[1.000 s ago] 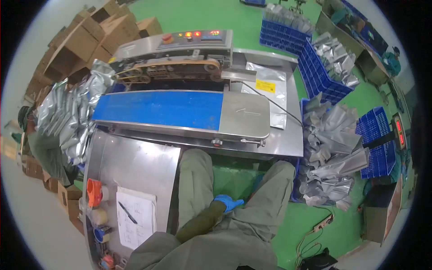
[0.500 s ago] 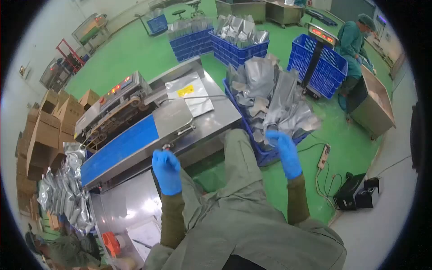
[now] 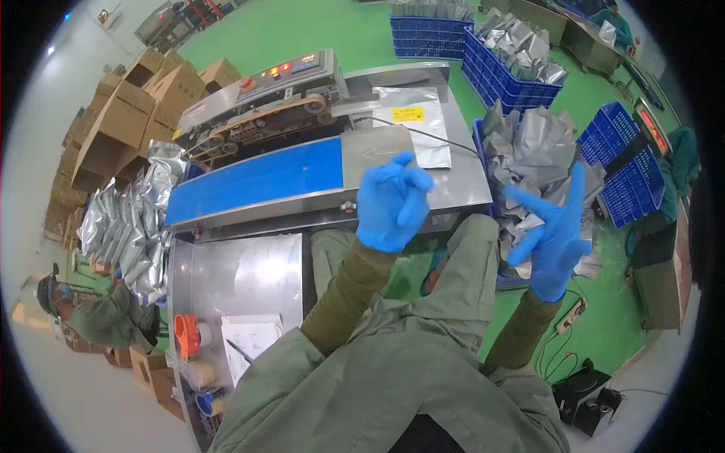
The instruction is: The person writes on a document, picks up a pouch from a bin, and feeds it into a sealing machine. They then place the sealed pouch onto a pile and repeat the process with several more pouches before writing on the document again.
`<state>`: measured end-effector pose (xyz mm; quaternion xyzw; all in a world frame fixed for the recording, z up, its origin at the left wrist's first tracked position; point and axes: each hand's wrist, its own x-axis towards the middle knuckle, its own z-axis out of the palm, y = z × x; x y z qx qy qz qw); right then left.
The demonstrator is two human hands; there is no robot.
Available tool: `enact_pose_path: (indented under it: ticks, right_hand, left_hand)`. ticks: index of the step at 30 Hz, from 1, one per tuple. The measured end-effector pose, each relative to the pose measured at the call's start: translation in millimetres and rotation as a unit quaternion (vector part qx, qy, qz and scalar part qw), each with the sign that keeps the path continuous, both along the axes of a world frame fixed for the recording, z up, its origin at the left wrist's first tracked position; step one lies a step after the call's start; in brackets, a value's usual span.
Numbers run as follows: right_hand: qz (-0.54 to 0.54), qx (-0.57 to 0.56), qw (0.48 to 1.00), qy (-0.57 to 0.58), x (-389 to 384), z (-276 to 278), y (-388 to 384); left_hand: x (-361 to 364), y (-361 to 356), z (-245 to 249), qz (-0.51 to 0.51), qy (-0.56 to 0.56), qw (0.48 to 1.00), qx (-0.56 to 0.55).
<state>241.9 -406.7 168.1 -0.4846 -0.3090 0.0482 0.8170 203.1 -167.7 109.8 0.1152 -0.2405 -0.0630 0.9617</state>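
Note:
My left hand (image 3: 393, 205), in a blue glove, is raised in front of the sealing machine's near metal edge. Its fingers are loosely curled with gaps between them, and nothing shows in them. My right hand (image 3: 555, 240), also gloved in blue, is held up with fingers spread and holds nothing. Behind it, a blue crate (image 3: 479, 143) is packed with upright silver foil bags (image 3: 532, 143). On the machine's steel top, beyond my left hand, lies a flat silver bag (image 3: 430, 143) with a yellow label (image 3: 408, 114). The blue conveyor belt (image 3: 257, 180) runs off to the left.
Red digits glow on the sealing machine (image 3: 264, 90). Filled silver bags (image 3: 128, 234) and cardboard boxes (image 3: 121, 136) stand left. Papers with a pen (image 3: 249, 340) and an orange tape dispenser (image 3: 187, 336) lie on the steel table (image 3: 242, 272). A co-worker (image 3: 113, 317) is at lower left.
My view has swung toward the right side's opposite, so the machine and crates sit farther right. Both hands are higher relative to my lap; the right fingers have spread and the left fingers have loosened.

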Motion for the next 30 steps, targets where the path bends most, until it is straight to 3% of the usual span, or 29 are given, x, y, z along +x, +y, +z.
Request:
enact_pose_path:
  ticks: [2, 3, 5, 7, 9, 13, 20, 22, 27, 29, 30]
  right_hand:
    - [0.053, 0.005, 0.999, 0.003, -1, 2, 6]
    - [0.017, -0.037, 0.998, 0.037, -2, 2, 10]
    - [-0.021, -0.083, 0.994, 0.067, -11, -4, 24]
    - [-0.186, -0.194, 0.954, -0.136, -32, -11, 54]
    - [-0.154, -0.228, 0.927, -0.254, -51, 1, 74]
    - [-0.171, -0.253, 0.899, -0.315, -75, 1, 105]
    - [-0.149, -0.27, 0.909, -0.281, -66, -18, 119]
    - [-0.023, -0.126, 0.988, -0.091, -54, -36, 123]
    - [0.023, -0.1, 0.992, -0.068, -41, -43, 131]
    - [-0.05, -0.253, 0.952, -0.163, -32, -47, 131]
    - [-0.049, -0.253, 0.952, -0.163, -31, -47, 133]
  left_hand:
    - [15, 8, -17, 0.111, 0.026, 0.992, -0.057]
    - [17, 9, -9, 0.15, 0.033, 0.985, -0.076]
    - [14, 6, 11, 0.255, 0.255, 0.932, -0.019]
    - [11, 3, 29, 0.254, 0.265, 0.93, -0.021]
    - [13, 4, 40, 0.244, 0.248, 0.937, -0.011]
    - [13, 7, 44, 0.28, 0.236, 0.931, 0.001]
    - [22, 20, 43, 0.397, 0.225, 0.887, 0.075]
    - [27, 20, 47, 0.444, 0.212, 0.863, 0.113]
    - [36, 24, 53, 0.468, 0.224, 0.843, 0.142]
    - [35, 23, 68, 0.541, 0.21, 0.797, 0.167]
    - [37, 23, 73, 0.542, 0.21, 0.796, 0.168]
